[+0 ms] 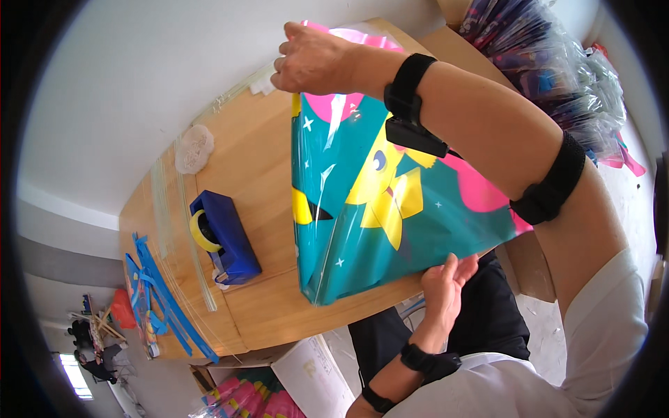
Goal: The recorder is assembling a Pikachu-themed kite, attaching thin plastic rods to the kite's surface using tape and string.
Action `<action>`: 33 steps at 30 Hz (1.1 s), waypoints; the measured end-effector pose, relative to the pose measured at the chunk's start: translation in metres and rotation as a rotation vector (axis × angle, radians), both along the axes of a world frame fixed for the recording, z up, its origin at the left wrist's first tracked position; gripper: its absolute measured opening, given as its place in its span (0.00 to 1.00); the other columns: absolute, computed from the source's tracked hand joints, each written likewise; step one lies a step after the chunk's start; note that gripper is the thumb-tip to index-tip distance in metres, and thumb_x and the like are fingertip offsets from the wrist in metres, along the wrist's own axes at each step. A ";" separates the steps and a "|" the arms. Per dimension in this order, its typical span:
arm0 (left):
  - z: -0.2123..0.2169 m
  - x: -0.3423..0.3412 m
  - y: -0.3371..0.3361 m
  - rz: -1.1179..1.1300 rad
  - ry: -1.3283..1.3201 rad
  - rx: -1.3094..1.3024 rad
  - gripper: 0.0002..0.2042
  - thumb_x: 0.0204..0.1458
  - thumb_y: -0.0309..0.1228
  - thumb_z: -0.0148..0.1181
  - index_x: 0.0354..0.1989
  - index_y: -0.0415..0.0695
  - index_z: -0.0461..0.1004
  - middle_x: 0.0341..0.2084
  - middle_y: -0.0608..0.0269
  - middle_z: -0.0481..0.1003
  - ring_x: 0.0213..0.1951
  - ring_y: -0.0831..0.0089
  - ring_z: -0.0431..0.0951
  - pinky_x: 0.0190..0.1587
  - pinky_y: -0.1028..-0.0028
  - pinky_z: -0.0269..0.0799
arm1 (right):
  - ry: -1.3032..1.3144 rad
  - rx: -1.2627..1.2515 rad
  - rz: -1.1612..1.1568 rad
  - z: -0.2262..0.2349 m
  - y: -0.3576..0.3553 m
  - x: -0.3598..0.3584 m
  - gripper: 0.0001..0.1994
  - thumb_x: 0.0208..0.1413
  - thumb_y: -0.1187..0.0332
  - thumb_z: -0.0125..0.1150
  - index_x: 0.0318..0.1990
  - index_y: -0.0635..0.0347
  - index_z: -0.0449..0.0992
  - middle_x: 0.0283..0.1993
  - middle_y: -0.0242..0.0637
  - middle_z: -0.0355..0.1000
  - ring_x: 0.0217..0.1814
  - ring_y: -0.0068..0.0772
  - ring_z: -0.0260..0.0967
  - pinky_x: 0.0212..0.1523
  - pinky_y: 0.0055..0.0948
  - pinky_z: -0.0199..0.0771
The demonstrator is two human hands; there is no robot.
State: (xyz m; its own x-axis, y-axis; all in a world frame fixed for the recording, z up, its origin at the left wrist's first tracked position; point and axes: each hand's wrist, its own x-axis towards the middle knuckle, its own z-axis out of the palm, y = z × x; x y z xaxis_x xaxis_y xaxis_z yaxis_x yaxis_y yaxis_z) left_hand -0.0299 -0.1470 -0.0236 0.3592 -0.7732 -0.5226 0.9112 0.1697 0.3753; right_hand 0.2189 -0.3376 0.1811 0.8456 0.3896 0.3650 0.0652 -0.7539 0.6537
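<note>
A large glossy teal plastic sheet (411, 223), printed with a yellow cartoon figure, pink patches and small white stars, lies between the two hands, folded into a slanting shape on the pale wooden tabletop (268, 181). The right hand (313, 61) is at the sheet's upper left corner, its fingers curled; whether they pinch the film I cannot tell, as the undersides of the fingers are hidden. The left hand (444, 289) is at the sheet's lower edge, nearest the body, with thumb and fingers loosely spread and their tips at the film's margin.

Left of both hands, apart from the sheet, a dark blue plastic tape dispenser (240, 240) carries a yellow roll of tape (200, 233). Left of the right hand and lower in view sits a crumpled whitish translucent wad (195, 149). Long clear narrow strips (167, 209) run along the table beyond the dispenser, and farthest left of the hands lie flat bright blue strips (171, 299).

Lower than the left hand and to its left, bright pink-and-green wrapped packages (254, 400) fill an opened cardboard box (313, 376). Well to the right of the right hand, dark patterned packages in clear plastic (536, 70) are heaped.
</note>
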 end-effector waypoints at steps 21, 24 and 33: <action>0.010 0.227 0.121 0.013 -1.576 1.084 0.07 0.46 0.25 0.63 0.30 0.37 0.72 0.23 0.50 0.75 0.27 0.56 0.76 0.33 0.63 0.69 | -0.299 0.419 0.190 -0.077 0.017 -0.046 0.03 0.49 0.67 0.57 0.31 0.52 0.72 0.32 0.28 0.68 0.45 0.29 0.66 0.48 0.37 0.63; 0.016 0.244 0.126 0.000 -1.547 0.961 0.05 0.44 0.19 0.63 0.28 0.36 0.73 0.19 0.63 0.71 0.24 0.75 0.68 0.31 0.72 0.66 | -0.078 0.688 0.070 -0.120 0.046 -0.126 0.09 0.49 0.63 0.58 0.33 0.58 0.71 0.37 0.36 0.69 0.48 0.36 0.66 0.53 0.44 0.63; 0.005 0.260 0.142 0.052 -1.396 0.851 0.06 0.45 0.14 0.60 0.28 0.37 0.71 0.22 0.73 0.68 0.27 0.83 0.65 0.32 0.77 0.64 | 0.240 1.037 -0.329 -0.203 0.082 -0.254 0.30 0.57 0.47 0.52 0.63 0.54 0.63 0.70 0.42 0.52 0.75 0.40 0.42 0.72 0.50 0.35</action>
State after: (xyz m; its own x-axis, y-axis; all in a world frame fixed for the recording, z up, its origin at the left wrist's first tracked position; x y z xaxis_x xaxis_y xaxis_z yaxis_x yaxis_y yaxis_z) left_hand 0.2305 -0.0049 -0.0188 0.9062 -0.4215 -0.0336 -0.1951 -0.4873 0.8512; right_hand -0.0350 -0.2560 -0.0221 0.9438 -0.2655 0.1969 -0.1982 -0.9312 -0.3058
